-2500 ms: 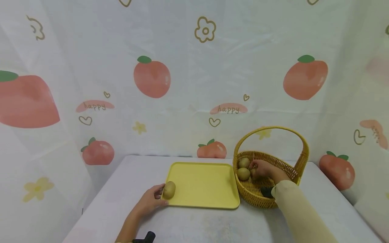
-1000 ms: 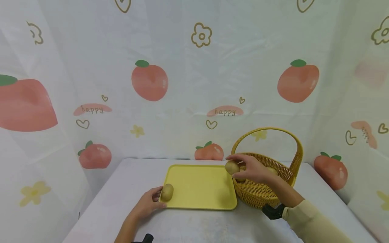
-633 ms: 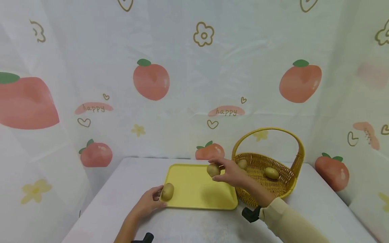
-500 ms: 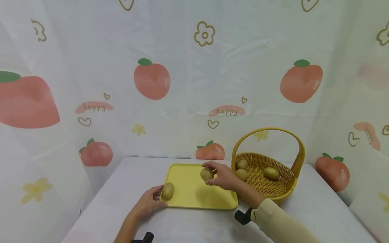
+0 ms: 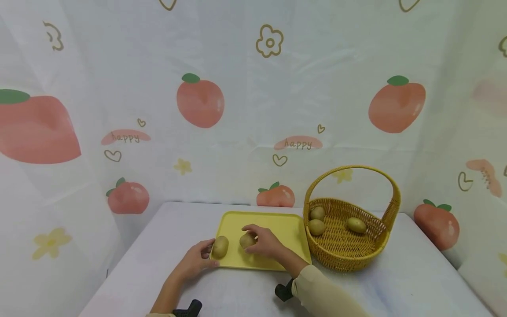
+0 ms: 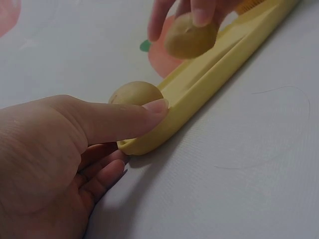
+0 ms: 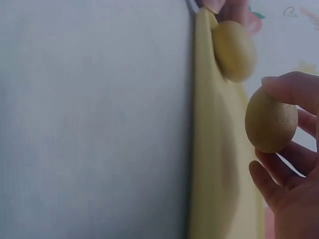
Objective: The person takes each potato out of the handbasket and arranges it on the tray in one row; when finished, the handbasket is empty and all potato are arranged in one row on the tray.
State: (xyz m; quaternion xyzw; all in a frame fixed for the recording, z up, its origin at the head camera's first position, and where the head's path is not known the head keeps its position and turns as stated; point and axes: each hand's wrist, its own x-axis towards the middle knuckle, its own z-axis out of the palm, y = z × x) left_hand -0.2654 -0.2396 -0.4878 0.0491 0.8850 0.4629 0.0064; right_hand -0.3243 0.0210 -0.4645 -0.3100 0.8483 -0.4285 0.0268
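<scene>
My right hand pinches a potato between thumb and fingers, over the left half of a yellow tray. In the right wrist view the held potato hangs above the tray, its speckled skin facing the camera. A second potato lies in the tray's left end. My left hand grips that end of the tray, thumb along the rim beside this potato; in the left wrist view its fingers curl outside the corner.
A wicker basket with a tall arched handle stands just right of the tray. Two potatoes sit at its left side and one more potato at its right. Behind the table hangs a white cloth printed with peaches.
My right hand has taken a potato out of the basket and carried it left over the tray, lower now than half a second ago. My left hand has stayed at the tray's left end.
</scene>
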